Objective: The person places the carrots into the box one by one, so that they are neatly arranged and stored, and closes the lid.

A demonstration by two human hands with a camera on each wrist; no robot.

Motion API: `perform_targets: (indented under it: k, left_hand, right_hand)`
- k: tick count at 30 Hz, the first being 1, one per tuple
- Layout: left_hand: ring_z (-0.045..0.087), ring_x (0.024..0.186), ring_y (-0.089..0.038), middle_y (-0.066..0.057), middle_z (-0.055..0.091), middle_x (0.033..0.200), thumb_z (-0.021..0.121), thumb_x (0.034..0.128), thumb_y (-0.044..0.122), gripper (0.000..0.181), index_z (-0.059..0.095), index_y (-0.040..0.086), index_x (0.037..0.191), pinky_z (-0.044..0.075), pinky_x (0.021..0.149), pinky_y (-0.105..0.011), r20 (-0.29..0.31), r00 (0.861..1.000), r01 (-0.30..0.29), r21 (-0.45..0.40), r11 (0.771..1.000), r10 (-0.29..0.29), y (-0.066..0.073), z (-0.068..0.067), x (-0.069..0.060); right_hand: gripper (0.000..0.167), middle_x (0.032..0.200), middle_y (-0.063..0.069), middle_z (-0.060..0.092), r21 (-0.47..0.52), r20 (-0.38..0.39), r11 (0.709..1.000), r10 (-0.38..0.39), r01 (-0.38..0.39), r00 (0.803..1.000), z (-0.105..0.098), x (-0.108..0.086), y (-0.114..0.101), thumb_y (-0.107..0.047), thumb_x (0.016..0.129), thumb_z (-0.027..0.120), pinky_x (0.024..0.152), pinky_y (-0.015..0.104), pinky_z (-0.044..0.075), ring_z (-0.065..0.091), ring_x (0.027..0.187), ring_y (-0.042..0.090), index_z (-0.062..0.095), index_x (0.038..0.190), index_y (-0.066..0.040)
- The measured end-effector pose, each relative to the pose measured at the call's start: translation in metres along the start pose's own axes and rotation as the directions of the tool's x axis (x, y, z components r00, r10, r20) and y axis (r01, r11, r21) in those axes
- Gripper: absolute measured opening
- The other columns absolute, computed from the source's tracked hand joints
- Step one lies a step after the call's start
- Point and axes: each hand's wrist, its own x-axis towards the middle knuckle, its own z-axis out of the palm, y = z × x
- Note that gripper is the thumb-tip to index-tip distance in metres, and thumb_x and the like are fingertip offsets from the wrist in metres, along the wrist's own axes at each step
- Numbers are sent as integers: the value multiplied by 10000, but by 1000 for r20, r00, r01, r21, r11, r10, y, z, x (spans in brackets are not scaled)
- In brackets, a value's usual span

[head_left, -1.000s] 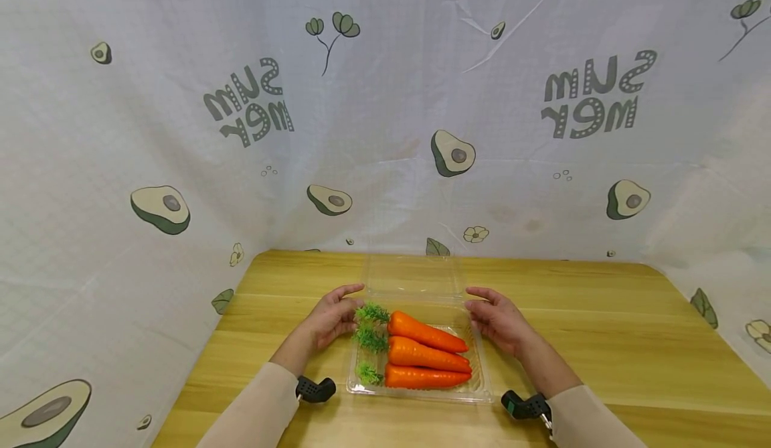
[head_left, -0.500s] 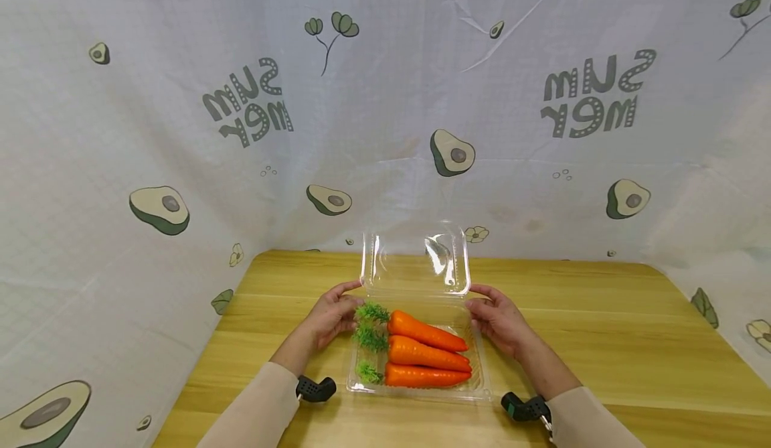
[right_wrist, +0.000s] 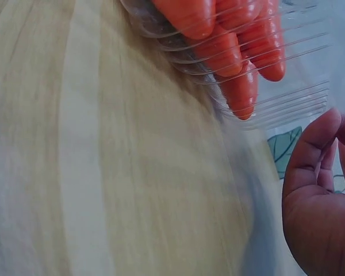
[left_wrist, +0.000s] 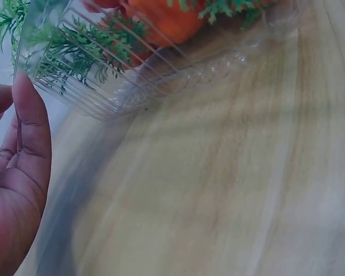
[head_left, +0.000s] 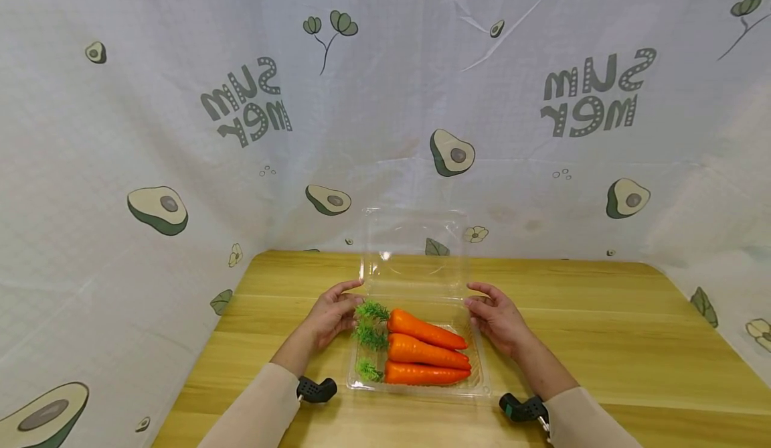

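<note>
A clear plastic clamshell container [head_left: 421,389] stands on the table with orange carrots [head_left: 427,351] with leafy green tops [head_left: 370,336] in its base. Its transparent lid [head_left: 415,227] is raised at the back, tilted up. My left hand [head_left: 331,315] is at the back left corner; its thumb [left_wrist: 31,115] and fingers pinch the plastic edge there. At the back right corner my right hand [head_left: 498,319] does the same, with a thin plastic edge between thumb [right_wrist: 316,141] and index finger. Both index fingers reach toward the lid's lower corners. The right wrist view shows several carrot tips.
The wooden table [head_left: 602,341] extends to both sides of the container. Behind it hangs a white curtain [head_left: 385,100] printed with avocados, close to the raised lid. Black wrist cameras [head_left: 316,390] sit on both wrists.
The lid has swung up from lying low at the back to standing tilted up, its far edge higher against the curtain. Hands and carrots have stayed nearly in place.
</note>
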Motion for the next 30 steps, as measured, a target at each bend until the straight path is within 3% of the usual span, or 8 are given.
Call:
perform_targets:
  k: [5,13,23,30]
  left_hand:
    - [552,724,-112,-22,653,1136,586,1019,84,497,479,81,1504,534,648,-215,6,1000,-11,-4,1000,11,-1,0,0]
    - [572,706,-96,-13,654,1155,580,1015,65,488,482,57,1493,537,630,-210,6,1000,-29,-19,999,29,-4,0,1]
    - [575,740,-105,-4,658,1169,572,1018,57,439,517,36,1453,535,640,-217,-23,999,-47,-27,998,47,-7,2,2]
    - [571,764,-117,-70,638,1248,594,1013,75,437,519,4,1437,529,655,-220,-34,998,-50,-32,998,49,-8,3,2]
  right_hand:
    - [475,956,-87,601,7,-10,1000,4,-3,1000,1,0,0,-122,1023,610,718,156,558,564,761,58,414,1453,-67]
    - [312,957,-90,598,23,-18,1000,-11,12,1000,0,1,2,-100,1020,609,704,155,557,566,759,49,521,1309,-179]
    - [246,929,-90,593,40,-20,999,-29,30,999,2,0,3,-76,1021,596,690,152,553,564,754,44,554,1241,-176]
    - [205,912,-82,581,62,-31,998,-31,33,999,3,-1,3,-68,1020,596,677,154,550,560,743,49,570,1193,-176]
